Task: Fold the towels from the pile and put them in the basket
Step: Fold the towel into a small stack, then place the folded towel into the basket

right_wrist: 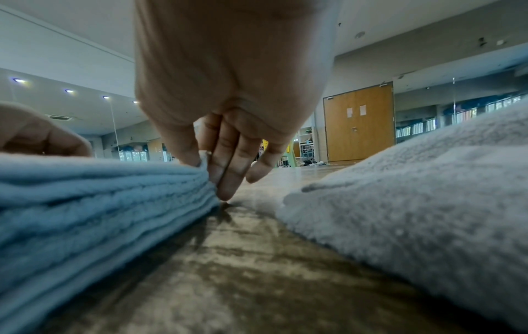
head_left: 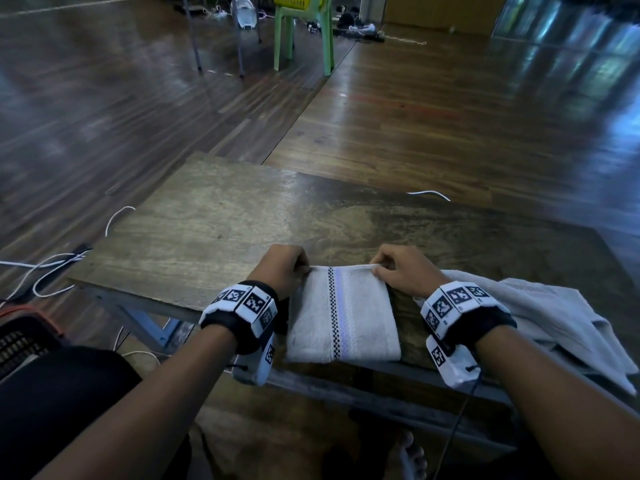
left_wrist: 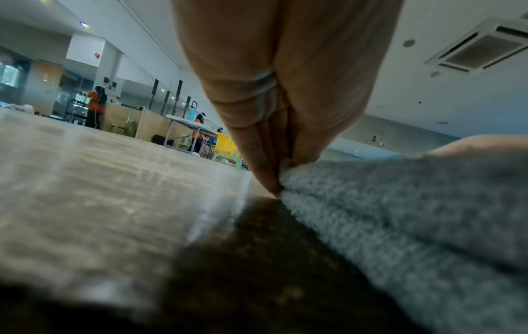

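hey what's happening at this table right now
A person is folding laundry at a wooden table. A pale towel with a checked stripe lies folded in front of them. The left hand pinches its far left corner and the right hand pinches the far right corner. Another towel lies unfolded just to the right. A dark basket sits on the floor at the left; this towel is not yet in it.

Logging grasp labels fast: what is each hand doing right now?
Left hand: fingers pinch the far left corner of the folded towel.
Right hand: fingers pinch the towel's far right corner.
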Motion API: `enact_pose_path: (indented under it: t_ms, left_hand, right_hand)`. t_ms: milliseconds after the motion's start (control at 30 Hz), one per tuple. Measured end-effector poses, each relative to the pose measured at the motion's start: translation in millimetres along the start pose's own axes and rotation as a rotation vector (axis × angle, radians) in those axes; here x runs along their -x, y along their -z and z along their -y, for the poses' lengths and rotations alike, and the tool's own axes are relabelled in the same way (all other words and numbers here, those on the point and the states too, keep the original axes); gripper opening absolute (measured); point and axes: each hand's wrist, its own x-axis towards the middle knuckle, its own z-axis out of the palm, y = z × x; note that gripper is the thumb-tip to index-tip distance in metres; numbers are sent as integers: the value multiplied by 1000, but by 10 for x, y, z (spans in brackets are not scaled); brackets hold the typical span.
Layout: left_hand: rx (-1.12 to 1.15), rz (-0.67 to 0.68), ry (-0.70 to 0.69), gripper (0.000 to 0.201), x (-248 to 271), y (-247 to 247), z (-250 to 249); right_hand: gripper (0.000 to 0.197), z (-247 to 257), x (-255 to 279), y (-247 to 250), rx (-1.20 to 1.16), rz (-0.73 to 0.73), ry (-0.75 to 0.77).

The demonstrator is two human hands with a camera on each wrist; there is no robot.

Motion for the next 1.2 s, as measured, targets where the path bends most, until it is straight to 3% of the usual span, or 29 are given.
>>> enact_pose_path:
  t_ms: [133, 233, 300, 367, 467, 600, 867, 967, 1067, 1200]
  left_hand:
    - [-58, -12, 20, 15, 65, -11, -33]
    - [-259, -79, -102, 24, 189, -15, -184]
    - [-350, -79, -176, 26, 319, -99, -311]
    - [-382, -21, -187, 51, 472, -261, -383]
    - [-377, 56, -143, 86, 626, -491, -371]
    - [-282, 99, -58, 66, 630, -567, -309]
    - [-161, 55, 85, 61, 536, -493, -148]
    - [-90, -60, 175, 60, 550, -386, -56]
    - [-98, -216, 237, 45, 632, -270, -48]
    - [-39, -21, 343, 35, 697, -180, -62]
  right_hand:
    - [18, 22, 3, -80, 63, -23, -23]
    - [16, 102, 50, -129, 362, -156, 131]
    - [17, 177, 123, -155, 547, -124, 175]
    - [27, 244, 212, -184, 635, -80, 135]
    - [51, 341, 379, -281, 586, -27, -16]
    - [74, 341, 559, -514, 400, 80, -178]
    - [63, 255, 571, -594, 343, -11, -251]
    - [58, 240, 610, -514, 348, -123, -276]
    - [53, 250, 668, -441, 389, -174, -316]
    - [42, 328, 715, -369, 225, -109, -456]
